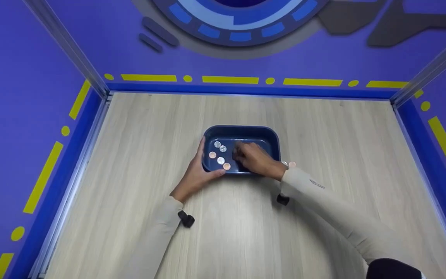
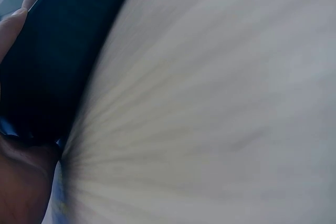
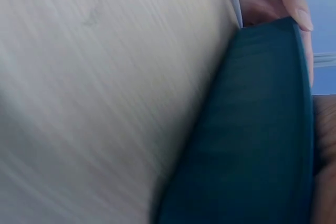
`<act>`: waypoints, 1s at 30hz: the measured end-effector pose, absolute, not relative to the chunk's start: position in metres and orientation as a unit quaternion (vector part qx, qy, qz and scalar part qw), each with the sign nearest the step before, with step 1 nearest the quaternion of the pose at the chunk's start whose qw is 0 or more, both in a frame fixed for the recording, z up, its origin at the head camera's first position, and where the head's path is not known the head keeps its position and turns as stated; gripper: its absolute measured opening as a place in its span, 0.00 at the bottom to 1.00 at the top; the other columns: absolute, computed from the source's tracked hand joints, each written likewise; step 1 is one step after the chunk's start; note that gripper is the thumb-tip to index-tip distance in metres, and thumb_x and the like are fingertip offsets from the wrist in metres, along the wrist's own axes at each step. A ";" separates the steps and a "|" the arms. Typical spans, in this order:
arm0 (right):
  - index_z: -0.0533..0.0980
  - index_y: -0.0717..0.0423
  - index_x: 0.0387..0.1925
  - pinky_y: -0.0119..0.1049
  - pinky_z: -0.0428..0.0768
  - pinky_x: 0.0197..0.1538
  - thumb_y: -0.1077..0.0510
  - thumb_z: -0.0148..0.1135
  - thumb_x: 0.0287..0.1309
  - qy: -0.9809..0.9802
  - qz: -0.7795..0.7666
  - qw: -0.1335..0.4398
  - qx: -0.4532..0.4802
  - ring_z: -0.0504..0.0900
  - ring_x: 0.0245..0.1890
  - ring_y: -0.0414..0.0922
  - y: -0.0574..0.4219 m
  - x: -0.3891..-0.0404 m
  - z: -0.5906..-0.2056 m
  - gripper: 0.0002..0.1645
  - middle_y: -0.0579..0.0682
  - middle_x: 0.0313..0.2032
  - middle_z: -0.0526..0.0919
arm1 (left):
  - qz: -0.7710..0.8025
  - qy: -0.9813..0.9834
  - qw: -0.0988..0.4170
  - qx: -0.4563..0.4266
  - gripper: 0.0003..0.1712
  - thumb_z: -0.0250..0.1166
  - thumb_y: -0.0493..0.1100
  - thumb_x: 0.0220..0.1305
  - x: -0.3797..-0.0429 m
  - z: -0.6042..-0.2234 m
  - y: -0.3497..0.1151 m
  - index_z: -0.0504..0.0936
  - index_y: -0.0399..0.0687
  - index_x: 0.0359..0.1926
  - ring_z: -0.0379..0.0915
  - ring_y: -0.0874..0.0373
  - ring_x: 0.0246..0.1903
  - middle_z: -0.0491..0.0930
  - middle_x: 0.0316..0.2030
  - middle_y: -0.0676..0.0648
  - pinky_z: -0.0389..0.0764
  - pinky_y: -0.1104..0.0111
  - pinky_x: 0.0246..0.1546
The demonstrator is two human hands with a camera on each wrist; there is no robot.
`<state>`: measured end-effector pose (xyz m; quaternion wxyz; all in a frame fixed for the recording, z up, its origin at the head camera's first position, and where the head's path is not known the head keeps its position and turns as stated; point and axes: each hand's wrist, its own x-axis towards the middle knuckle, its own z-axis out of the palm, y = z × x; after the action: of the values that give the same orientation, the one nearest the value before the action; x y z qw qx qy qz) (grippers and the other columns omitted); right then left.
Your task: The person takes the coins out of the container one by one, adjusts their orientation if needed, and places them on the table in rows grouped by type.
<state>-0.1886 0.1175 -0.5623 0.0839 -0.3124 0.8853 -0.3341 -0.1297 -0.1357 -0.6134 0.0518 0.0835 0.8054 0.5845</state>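
A dark blue rectangular tray (image 1: 242, 131) stands on the table in the head view. My left hand (image 1: 196, 172) grips its left end, thumb over the near rim and fingers along the left wall. In the tray's left half lie several coins, among them a silver coin (image 1: 223, 148) and a copper coin (image 1: 212, 155). My right hand (image 1: 257, 159) reaches over the near right corner into the tray, fingers curled low over its floor; I cannot tell whether they pinch anything. Both wrist views show the tray's outer wall (image 3: 247, 129) up close.
Just outside the tray's right end, a copper coin (image 1: 292, 164) and a partly hidden silver coin (image 1: 285, 163) lie beside the right wrist. The wooden table (image 1: 149, 135) is bounded by blue panels at the back and sides.
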 end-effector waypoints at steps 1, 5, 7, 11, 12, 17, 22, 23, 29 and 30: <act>0.82 0.63 0.45 0.51 0.87 0.43 0.67 0.69 0.72 0.885 -0.339 0.084 -0.309 0.86 0.38 0.49 0.121 -0.187 -0.561 0.04 0.53 0.37 0.89 | 0.583 0.806 0.052 0.084 0.79 0.86 0.62 0.55 -0.130 -0.613 -0.135 0.37 0.67 0.91 0.57 0.47 0.82 0.55 0.86 0.39 0.58 0.50 0.82; 0.83 0.63 0.46 0.51 0.88 0.45 0.68 0.70 0.71 0.883 -0.351 0.083 -0.300 0.89 0.40 0.49 0.132 -0.183 -0.554 0.05 0.54 0.39 0.91 | 0.587 0.803 0.053 0.086 0.79 0.86 0.62 0.55 -0.130 -0.613 -0.135 0.38 0.68 0.91 0.56 0.48 0.82 0.54 0.87 0.40 0.58 0.49 0.82; 0.83 0.64 0.45 0.51 0.89 0.47 0.69 0.70 0.70 0.883 -0.354 0.080 -0.299 0.90 0.41 0.49 0.138 -0.182 -0.550 0.05 0.55 0.39 0.92 | 0.588 0.803 0.053 0.084 0.79 0.86 0.62 0.55 -0.130 -0.614 -0.135 0.38 0.69 0.91 0.56 0.48 0.82 0.54 0.87 0.41 0.58 0.49 0.82; 0.83 0.64 0.46 0.50 0.90 0.48 0.71 0.71 0.69 0.882 -0.360 0.075 -0.295 0.92 0.42 0.50 0.147 -0.178 -0.545 0.07 0.56 0.40 0.92 | 0.588 0.803 0.055 0.079 0.79 0.86 0.63 0.54 -0.130 -0.615 -0.135 0.38 0.70 0.91 0.55 0.47 0.83 0.53 0.87 0.41 0.57 0.47 0.82; 0.83 0.65 0.46 0.50 0.90 0.48 0.71 0.71 0.68 0.882 -0.361 0.074 -0.295 0.92 0.42 0.50 0.149 -0.177 -0.543 0.07 0.56 0.41 0.92 | 0.586 0.804 0.054 0.078 0.80 0.86 0.63 0.54 -0.130 -0.615 -0.135 0.38 0.69 0.91 0.55 0.47 0.83 0.53 0.87 0.41 0.57 0.47 0.82; 0.83 0.65 0.47 0.50 0.91 0.47 0.72 0.70 0.69 0.879 -0.365 0.075 -0.297 0.92 0.42 0.50 0.160 -0.172 -0.538 0.07 0.56 0.41 0.92 | 0.586 0.805 0.051 0.077 0.80 0.86 0.62 0.54 -0.130 -0.615 -0.136 0.38 0.66 0.92 0.54 0.46 0.83 0.52 0.87 0.41 0.56 0.47 0.82; 0.83 0.64 0.46 0.49 0.90 0.45 0.72 0.69 0.68 0.881 -0.361 0.075 -0.297 0.91 0.41 0.49 0.171 -0.166 -0.532 0.07 0.56 0.40 0.92 | 0.581 0.809 0.053 0.077 0.80 0.86 0.62 0.54 -0.130 -0.615 -0.136 0.37 0.63 0.92 0.53 0.45 0.84 0.51 0.88 0.41 0.55 0.46 0.83; 0.83 0.64 0.46 0.49 0.90 0.45 0.72 0.69 0.68 0.882 -0.360 0.075 -0.296 0.91 0.40 0.49 0.173 -0.165 -0.531 0.07 0.56 0.39 0.92 | 0.579 0.810 0.053 0.076 0.80 0.86 0.62 0.54 -0.130 -0.615 -0.136 0.37 0.64 0.92 0.52 0.45 0.84 0.51 0.88 0.42 0.55 0.46 0.83; 0.83 0.64 0.46 0.49 0.90 0.45 0.72 0.70 0.68 0.887 -0.360 0.069 -0.280 0.91 0.41 0.50 0.186 -0.157 -0.526 0.08 0.57 0.41 0.91 | 0.581 0.808 0.055 0.078 0.79 0.86 0.60 0.55 -0.130 -0.615 -0.136 0.37 0.69 0.91 0.51 0.46 0.84 0.51 0.88 0.43 0.54 0.47 0.83; 0.83 0.64 0.46 0.49 0.90 0.45 0.72 0.70 0.68 0.887 -0.362 0.068 -0.278 0.91 0.41 0.50 0.188 -0.156 -0.525 0.08 0.57 0.41 0.91 | 0.583 0.807 0.055 0.078 0.79 0.87 0.59 0.55 -0.130 -0.615 -0.136 0.37 0.69 0.91 0.52 0.46 0.84 0.52 0.87 0.43 0.54 0.47 0.83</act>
<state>-0.1557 0.1877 -0.5252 0.0678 -0.2776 0.8875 -0.3616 -0.1299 -0.1356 -0.6151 0.0553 0.0782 0.8067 0.5832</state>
